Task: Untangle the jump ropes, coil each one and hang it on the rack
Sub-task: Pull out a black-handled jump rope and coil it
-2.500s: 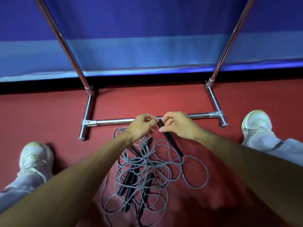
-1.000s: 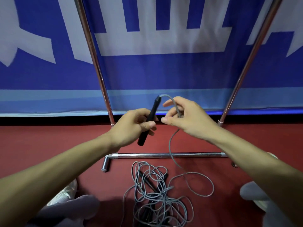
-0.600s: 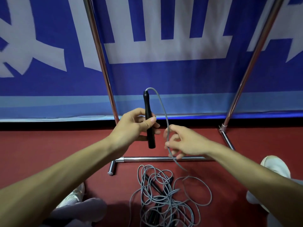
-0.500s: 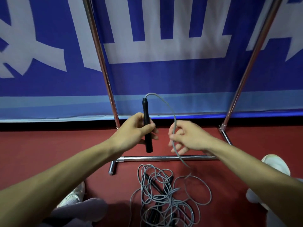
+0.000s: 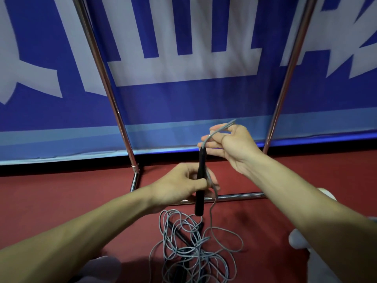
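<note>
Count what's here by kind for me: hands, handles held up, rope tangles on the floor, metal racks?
Hands: 2 (left hand grips the black handle, right hand pinches its grey cord)
Black handle held up: 1
Grey rope tangle on floor: 1
Metal rack: 1
Total: 5
Handles buried in the tangle cannot be counted.

A black handle (image 5: 201, 176) on grey cord (image 5: 189, 248), tangled over a dark red floor (image 5: 61, 193). Shiny chrome rack (image 5: 114, 103). Royal-blue banner (image 5: 183, 103), white lettering, pale-blue band along its bottom.
</note>
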`<action>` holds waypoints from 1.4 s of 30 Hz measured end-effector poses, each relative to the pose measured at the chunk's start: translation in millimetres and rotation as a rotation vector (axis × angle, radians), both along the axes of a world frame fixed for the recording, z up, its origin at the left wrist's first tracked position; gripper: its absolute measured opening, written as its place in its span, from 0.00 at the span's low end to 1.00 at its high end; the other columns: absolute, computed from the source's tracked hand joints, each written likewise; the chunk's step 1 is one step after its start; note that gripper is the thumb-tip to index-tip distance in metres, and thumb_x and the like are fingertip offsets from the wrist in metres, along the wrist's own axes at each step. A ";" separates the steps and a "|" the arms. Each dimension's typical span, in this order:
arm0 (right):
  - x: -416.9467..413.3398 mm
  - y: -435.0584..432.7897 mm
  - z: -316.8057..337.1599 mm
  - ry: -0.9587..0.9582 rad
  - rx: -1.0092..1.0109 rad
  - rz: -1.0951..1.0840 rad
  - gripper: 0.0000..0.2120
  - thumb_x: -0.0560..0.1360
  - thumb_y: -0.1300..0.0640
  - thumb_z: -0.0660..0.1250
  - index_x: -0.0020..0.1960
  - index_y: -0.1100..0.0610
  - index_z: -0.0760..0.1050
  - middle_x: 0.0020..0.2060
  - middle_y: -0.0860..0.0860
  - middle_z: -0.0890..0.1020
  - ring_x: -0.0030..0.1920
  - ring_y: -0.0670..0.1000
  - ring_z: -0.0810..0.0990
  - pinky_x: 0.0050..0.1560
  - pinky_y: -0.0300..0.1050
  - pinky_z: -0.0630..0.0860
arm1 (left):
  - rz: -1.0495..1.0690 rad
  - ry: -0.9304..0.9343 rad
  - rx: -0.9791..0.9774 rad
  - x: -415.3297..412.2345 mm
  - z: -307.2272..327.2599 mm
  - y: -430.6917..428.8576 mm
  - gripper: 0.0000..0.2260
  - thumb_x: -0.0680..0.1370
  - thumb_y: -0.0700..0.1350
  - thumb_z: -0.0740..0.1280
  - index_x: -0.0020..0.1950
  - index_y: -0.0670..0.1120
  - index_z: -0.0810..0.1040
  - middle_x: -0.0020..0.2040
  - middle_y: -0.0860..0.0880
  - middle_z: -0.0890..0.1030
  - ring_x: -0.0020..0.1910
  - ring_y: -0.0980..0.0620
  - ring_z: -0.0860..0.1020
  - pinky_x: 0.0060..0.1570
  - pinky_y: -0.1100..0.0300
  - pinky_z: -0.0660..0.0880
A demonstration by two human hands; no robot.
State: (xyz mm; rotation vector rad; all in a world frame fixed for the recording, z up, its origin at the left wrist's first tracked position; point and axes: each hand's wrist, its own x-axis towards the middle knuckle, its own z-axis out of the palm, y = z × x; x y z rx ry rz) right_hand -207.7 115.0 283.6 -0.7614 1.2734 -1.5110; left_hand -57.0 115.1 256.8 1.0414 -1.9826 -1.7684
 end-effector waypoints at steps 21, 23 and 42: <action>20.4 13.5 -34.9 0.975 0.153 0.502 0.10 0.77 0.65 0.64 0.42 0.52 0.73 0.35 0.48 0.80 0.44 0.54 0.85 0.45 0.49 0.80 | 0.727 0.540 0.078 47.7 37.3 -46.0 0.01 0.80 0.38 0.64 0.50 0.43 0.75 0.51 0.44 0.83 0.46 0.45 0.85 0.41 0.50 0.83; 19.5 13.3 -29.1 0.735 0.129 0.399 0.09 0.79 0.67 0.61 0.44 0.55 0.74 0.36 0.53 0.79 0.41 0.54 0.84 0.43 0.54 0.82 | 0.706 0.448 0.062 43.8 31.2 -43.8 0.04 0.80 0.38 0.64 0.53 0.43 0.75 0.53 0.44 0.82 0.45 0.46 0.85 0.37 0.53 0.82; -7.8 4.3 1.9 -0.090 -0.139 -0.084 0.07 0.78 0.69 0.64 0.42 0.62 0.72 0.37 0.58 0.75 0.37 0.54 0.84 0.37 0.44 0.82 | -0.028 0.164 0.084 8.1 14.1 1.2 0.03 0.79 0.40 0.65 0.52 0.45 0.75 0.55 0.44 0.84 0.58 0.47 0.81 0.58 0.47 0.75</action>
